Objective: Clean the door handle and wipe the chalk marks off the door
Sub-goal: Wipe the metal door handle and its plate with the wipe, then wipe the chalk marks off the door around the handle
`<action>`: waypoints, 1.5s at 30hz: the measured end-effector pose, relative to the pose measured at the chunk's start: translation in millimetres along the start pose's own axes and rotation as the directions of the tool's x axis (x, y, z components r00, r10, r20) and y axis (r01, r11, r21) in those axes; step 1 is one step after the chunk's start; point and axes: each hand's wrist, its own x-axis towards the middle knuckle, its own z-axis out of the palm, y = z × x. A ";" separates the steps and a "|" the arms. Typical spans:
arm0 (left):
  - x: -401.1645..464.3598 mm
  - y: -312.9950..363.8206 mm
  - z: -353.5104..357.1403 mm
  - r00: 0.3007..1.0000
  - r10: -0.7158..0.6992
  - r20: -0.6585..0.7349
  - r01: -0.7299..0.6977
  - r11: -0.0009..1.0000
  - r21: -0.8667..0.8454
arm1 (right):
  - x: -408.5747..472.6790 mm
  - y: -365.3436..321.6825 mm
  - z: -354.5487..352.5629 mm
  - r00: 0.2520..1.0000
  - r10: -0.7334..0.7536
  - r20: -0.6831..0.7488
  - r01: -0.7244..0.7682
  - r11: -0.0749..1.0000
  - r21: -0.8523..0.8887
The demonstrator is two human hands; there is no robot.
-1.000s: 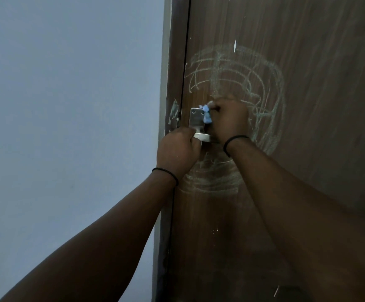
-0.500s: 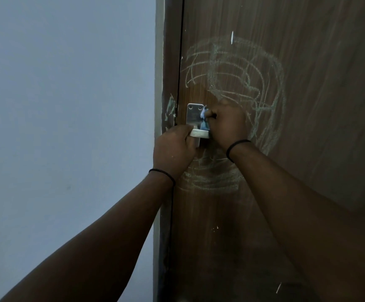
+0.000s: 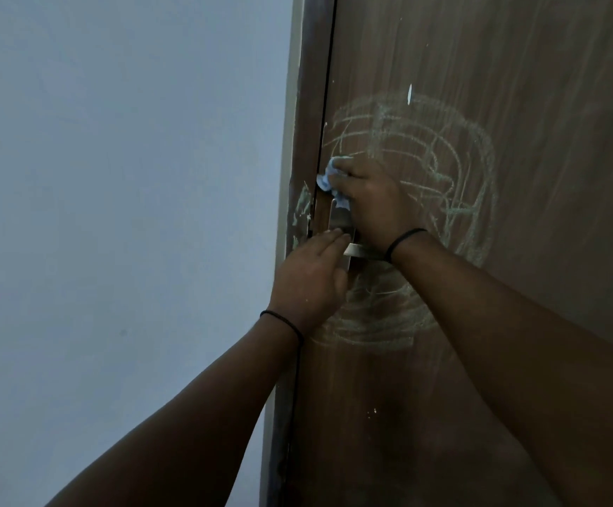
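A brown wooden door [image 3: 517, 86] carries pale green chalk marks [image 3: 455, 170] in loops above and below the handle. The metal door handle [image 3: 341, 223] with its plate sits near the door's left edge, partly covered by both hands. My right hand [image 3: 374, 199] presses a small blue cloth [image 3: 328, 177] against the door just above the handle plate. My left hand [image 3: 312, 276] rests on the handle lever [image 3: 356, 249] with its fingers laid flat over it.
The dark door frame [image 3: 307, 104] runs along the door's left side and has a chalk smudge [image 3: 301, 206] on it. A plain grey-blue wall [image 3: 115, 177] fills the left half of the view.
My right hand has carried the blue cloth up from the handle plate to the door surface above it. My left hand's fingers have loosened and flattened on the lever.
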 end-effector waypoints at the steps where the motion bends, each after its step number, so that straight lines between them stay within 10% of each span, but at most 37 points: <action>1: 2.8 -0.2 -0.2 1.000 -0.004 -0.016 0.004 1.000 0.005 | -1.2 1.5 -5.7 0.997 -0.015 0.071 0.017 1.000 -0.024; 6: 23.5 1.6 1.1 0.997 -0.044 -0.063 0.048 0.997 0.059 | 42.7 15.3 -23.3 0.986 0.065 -0.155 -0.069 0.998 -0.015; 16: 29.4 0.9 9.3 0.999 0.008 0.047 -0.016 0.983 0.181 | 18.3 4.2 -17.2 0.988 -0.133 0.083 0.136 0.990 -0.034; 22: 27.2 0.4 9.0 0.998 -0.013 0.058 0.005 0.989 0.145 | 84.9 14.1 -36.1 0.995 -0.002 -0.099 -0.005 0.998 -0.069; 28: 27.6 0.2 8.8 0.997 -0.015 0.071 0.004 0.988 0.152 | 36.1 13.7 -19.1 0.976 -0.155 0.151 0.176 0.975 -0.138; 34: 24.9 -0.3 8.9 0.997 -0.024 0.073 0.013 0.988 0.155 | 44.2 33.9 -32.7 0.973 0.024 -0.228 -0.019 1.000 0.021; 37: 25.7 -1.4 11.4 0.997 -0.030 0.073 0.019 0.988 0.152 | 45.2 30.0 -25.0 0.993 -0.109 -0.041 0.097 0.967 -0.236; 45: 28.0 2.8 4.5 1.000 -0.001 0.030 -0.003 0.993 0.118 | -35.6 57.4 -24.7 0.940 -0.165 0.297 0.239 0.943 -0.233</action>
